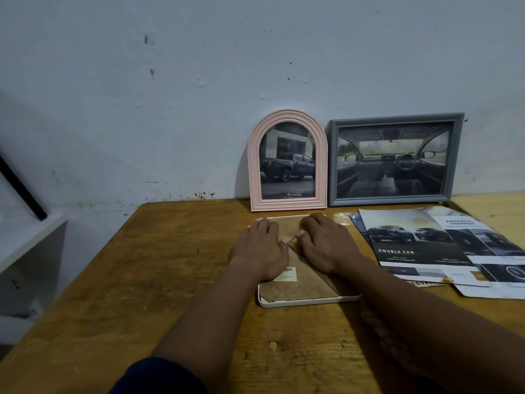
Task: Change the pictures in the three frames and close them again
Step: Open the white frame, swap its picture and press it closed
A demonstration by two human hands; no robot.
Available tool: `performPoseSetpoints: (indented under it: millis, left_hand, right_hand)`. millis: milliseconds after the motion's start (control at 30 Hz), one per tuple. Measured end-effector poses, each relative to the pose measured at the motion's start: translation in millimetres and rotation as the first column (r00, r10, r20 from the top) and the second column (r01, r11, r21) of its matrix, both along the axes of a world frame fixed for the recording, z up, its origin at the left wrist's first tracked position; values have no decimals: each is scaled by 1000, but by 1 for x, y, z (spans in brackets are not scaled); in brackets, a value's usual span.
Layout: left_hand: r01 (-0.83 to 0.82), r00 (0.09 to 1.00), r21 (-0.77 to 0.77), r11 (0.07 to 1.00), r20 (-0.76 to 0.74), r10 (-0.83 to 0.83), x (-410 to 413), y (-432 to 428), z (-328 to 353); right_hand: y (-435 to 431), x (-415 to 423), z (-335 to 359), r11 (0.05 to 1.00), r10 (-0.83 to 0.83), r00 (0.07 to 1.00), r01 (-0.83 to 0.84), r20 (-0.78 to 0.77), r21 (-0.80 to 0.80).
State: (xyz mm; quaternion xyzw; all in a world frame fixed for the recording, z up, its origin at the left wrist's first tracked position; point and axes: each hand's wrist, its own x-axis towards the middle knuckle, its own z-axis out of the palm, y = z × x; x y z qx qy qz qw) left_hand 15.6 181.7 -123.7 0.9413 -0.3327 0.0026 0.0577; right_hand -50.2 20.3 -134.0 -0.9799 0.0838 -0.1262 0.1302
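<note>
On the table (170, 265), white frame (306, 303) lies face down near its middle, just in front of the pink frame (254, 172) and grey frame (397, 118) leaning on the wall. Left hand (261, 245) is flat, fingers straight, pressing the backing board (306, 280). Right hand (324, 243) is curled at a small clip (294, 238) mid-board; can't tell if I'm actually pinching it. Risks: pry too hard and the clip bends; ease off the left and the board pops, frame skids.

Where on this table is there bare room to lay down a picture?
The wooden table is bare left of the face-down white frame, from the wall to the near edge. Crowded: the pink arched frame and grey frame behind it, car brochures on its right, left hand and right hand on its back.
</note>
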Motion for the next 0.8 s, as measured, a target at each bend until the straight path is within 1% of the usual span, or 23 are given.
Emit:
performPoseSetpoints:
  millis: [67, 133, 200, 267, 333, 433, 500, 567, 600, 667, 733, 767, 800]
  left_hand:
    - [-11, 1000, -44, 999, -8, 10, 0, 2, -6]
    - [-28, 999, -77, 997, 12, 29, -3, 2, -8]
    - [-67, 991, -100, 993, 110, 78, -8, 1, -3]
    - [-75, 971, -117, 990, 217, 99, -13, 1, 3]
    - [-57, 971, -134, 989, 222, 86, -19, 3, 6]
    - [-71, 989, -206, 976, 113, 96, -18, 5, 10]
    - [-71, 994, -213, 975, 71, 88, -16, 5, 9]
    - [-69, 996, -252, 965, 33, 80, -18, 5, 7]
    - [-64, 998, -297, 953, 8, 69, -19, 6, 7]
    - [-77, 996, -391, 917, -71, 53, -23, 5, 9]
    - [-147, 970, -488, 860, -243, 28, -25, 0, 16]
    - [-219, 927, -529, 820, -375, 6, -26, -3, 21]
    - [-296, 861, -560, 773, -507, -37, -29, -6, 27]
  right_hand:
    - [-1, -2, -1, 997, -78, 996, 79, 47, -1]
    - [-1, -4, -1, 979, -199, 979, 201, 52, -35]
    - [0, -5, 0, 956, -287, 957, 289, 41, -49]
    - [0, -5, 1, 943, -330, 943, 331, 26, -28]
    - [-2, -4, 0, 937, -350, 936, 350, 27, 7]
    - [-7, -2, -1, 933, -350, 936, 348, 17, 87]
    - [-10, -1, 2, 906, -355, 935, 342, 11, 251]
    - [-13, -2, 10, 825, -366, 930, 323, 3, 464]
    - [-15, -3, 15, 780, -374, 927, 307, 12, 545]
    - [-19, -7, 29, 719, -394, 917, 262, 67, 643]
    - [-25, -13, 47, 679, -411, 896, 178, 167, 713]
    - [-27, -17, 59, 670, -408, 886, 127, 220, 732]
    - [-28, -21, 72, 670, -396, 878, 76, 269, 738]
